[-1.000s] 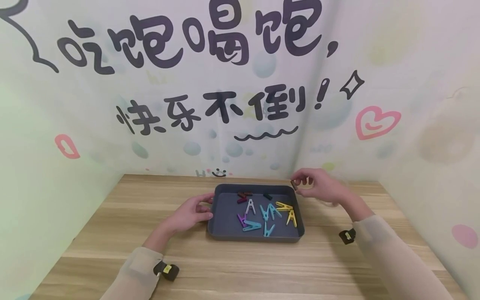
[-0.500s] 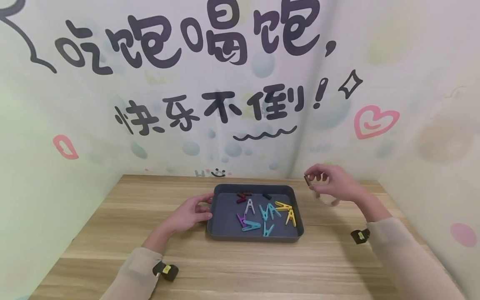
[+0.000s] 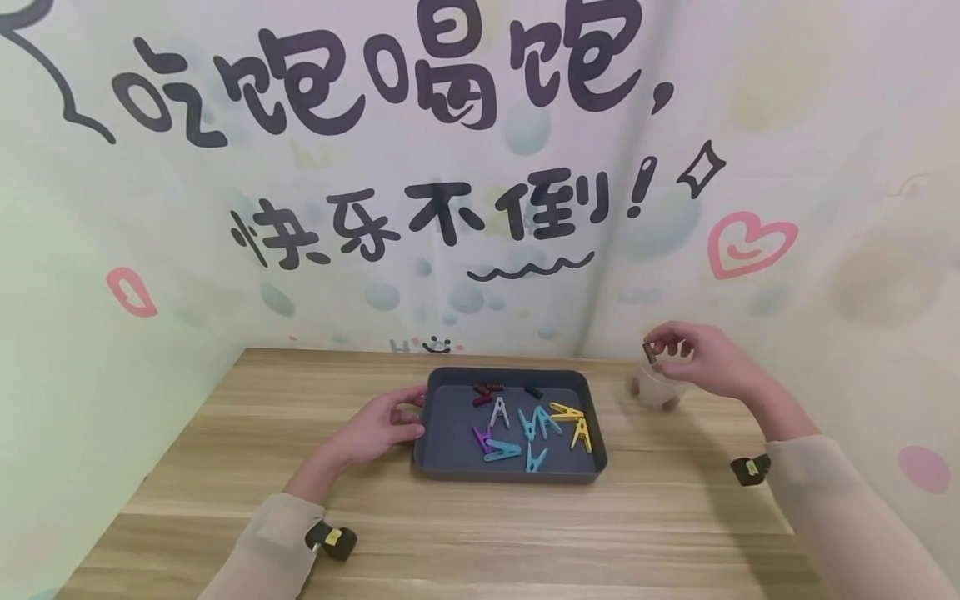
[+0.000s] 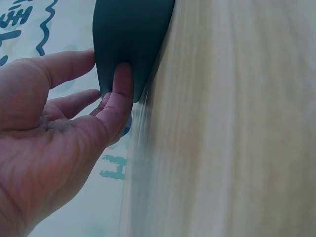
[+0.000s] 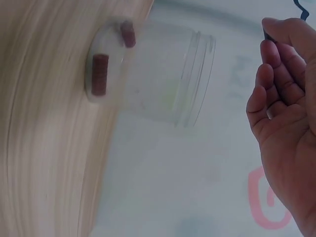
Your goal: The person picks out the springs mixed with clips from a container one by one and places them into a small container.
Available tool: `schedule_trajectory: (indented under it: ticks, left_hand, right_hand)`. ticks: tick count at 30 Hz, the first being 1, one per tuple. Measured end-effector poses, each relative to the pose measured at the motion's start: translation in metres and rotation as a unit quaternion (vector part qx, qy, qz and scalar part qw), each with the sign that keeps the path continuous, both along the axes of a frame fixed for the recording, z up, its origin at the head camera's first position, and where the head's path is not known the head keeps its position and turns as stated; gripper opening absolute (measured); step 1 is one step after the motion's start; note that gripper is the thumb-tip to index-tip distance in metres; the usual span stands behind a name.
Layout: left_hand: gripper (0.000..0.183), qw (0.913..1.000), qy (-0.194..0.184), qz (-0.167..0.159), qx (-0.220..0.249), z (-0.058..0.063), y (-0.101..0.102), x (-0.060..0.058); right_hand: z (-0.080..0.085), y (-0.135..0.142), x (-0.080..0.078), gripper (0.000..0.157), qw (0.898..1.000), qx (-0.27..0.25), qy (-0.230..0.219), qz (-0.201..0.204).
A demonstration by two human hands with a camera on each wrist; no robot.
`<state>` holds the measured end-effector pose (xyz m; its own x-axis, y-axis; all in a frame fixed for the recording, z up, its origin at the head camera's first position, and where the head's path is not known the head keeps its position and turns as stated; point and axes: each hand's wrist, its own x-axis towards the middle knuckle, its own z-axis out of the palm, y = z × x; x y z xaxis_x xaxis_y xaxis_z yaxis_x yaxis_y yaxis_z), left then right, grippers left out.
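Observation:
My right hand (image 3: 701,354) pinches a small brown ribbed cylinder (image 3: 649,352) between thumb and fingertips, over the mouth of a clear jar (image 3: 654,390). In the right wrist view, reddish-brown cylinders (image 5: 99,75) lie at the bottom of the jar (image 5: 158,74); the held piece is mostly hidden by the fingers. At the left end of a dark grey tray (image 3: 510,477), my left hand (image 3: 378,427) touches the outer wall with its fingers. The left wrist view shows those fingertips against the tray wall (image 4: 131,34).
Inside the tray lie several clothespins: blue (image 3: 502,451), yellow (image 3: 567,412), white (image 3: 500,412) and purple (image 3: 482,437). More small dark cylinders (image 3: 483,401) sit near its back wall. A printed cloth wall (image 3: 450,308) rises behind the wooden table (image 3: 480,533).
My right hand has carried the brown ribbed cylinder rightward, from beside the tray's back right corner to above the jar. The left hand and tray have stayed in place.

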<state>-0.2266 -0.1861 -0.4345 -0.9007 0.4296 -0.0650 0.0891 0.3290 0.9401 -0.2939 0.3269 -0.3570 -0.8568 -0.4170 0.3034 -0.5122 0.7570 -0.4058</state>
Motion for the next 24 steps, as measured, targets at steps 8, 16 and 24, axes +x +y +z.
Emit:
schedule_trajectory:
  ticks: [8,16,24]
  left_hand:
    - [0.068,1.0000,-0.004,0.001,0.000,0.000,0.000,0.000]
    - [0.068,0.9999,-0.006,-0.002,0.009,-0.001,-0.001,-0.001]
    - [0.067,1.0000,-0.005,0.000,0.002,-0.001,-0.001,-0.001]
  right_hand:
    - [-0.003,0.023,-0.004,0.028,1.000,0.002,-0.003,-0.020]
    - [-0.005,0.035,-0.008,0.026,0.999,0.010,-0.021,-0.034]
    - [-0.008,0.038,-0.013,0.027,0.998,0.046,-0.023,-0.030]
